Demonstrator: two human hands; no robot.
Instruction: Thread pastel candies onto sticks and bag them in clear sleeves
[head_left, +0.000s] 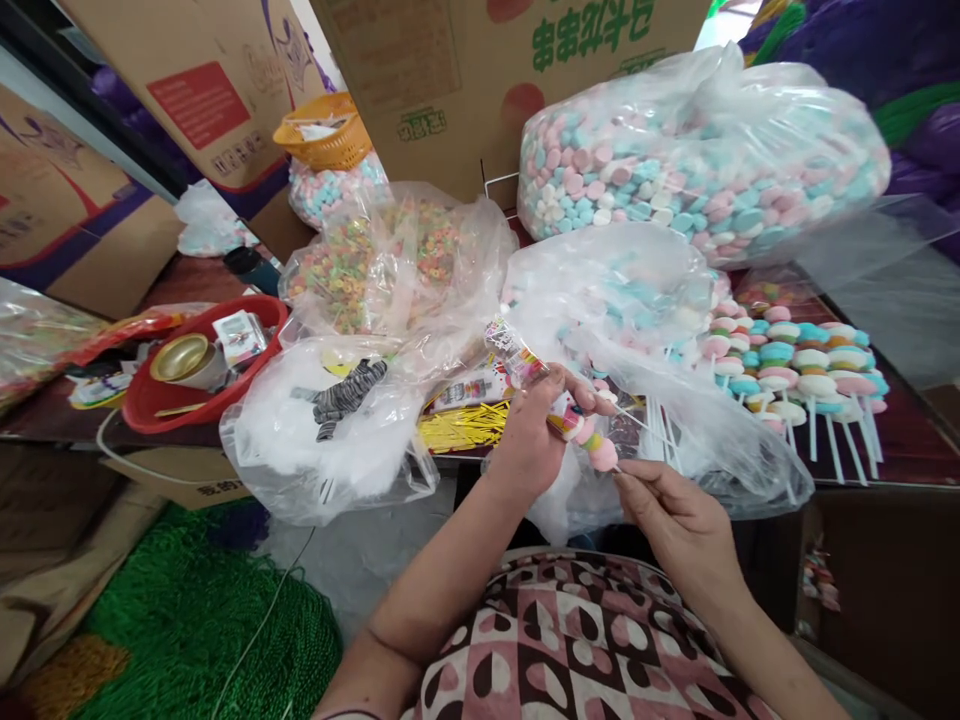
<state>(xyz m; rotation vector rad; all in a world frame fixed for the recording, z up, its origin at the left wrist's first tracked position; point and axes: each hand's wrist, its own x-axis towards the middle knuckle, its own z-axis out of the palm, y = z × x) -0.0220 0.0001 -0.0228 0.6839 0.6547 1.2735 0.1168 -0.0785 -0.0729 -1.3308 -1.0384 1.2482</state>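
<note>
My left hand (534, 432) is closed round a narrow clear printed wrapper (516, 358) that sticks up and to the left from my fist. A candy skewer (589, 438) with pink, white and yellow round sweets runs from that fist down to my right hand (670, 508), which pinches the white stick end. Both hands hover at the table's front edge, above my patterned pink and brown lap. Right behind them lies a clear bag (660, 420) of blue and pink sweets with white sticks poking out.
Finished candy skewers (795, 370) lie in rows at right. A big bag of pastel marshmallows (697, 160) sits behind. Gold twist ties (461, 425), a bag of ring sweets (390, 260), a red basin (202, 400), an orange basket (326, 135) and cardboard boxes (450, 80) crowd the left and back.
</note>
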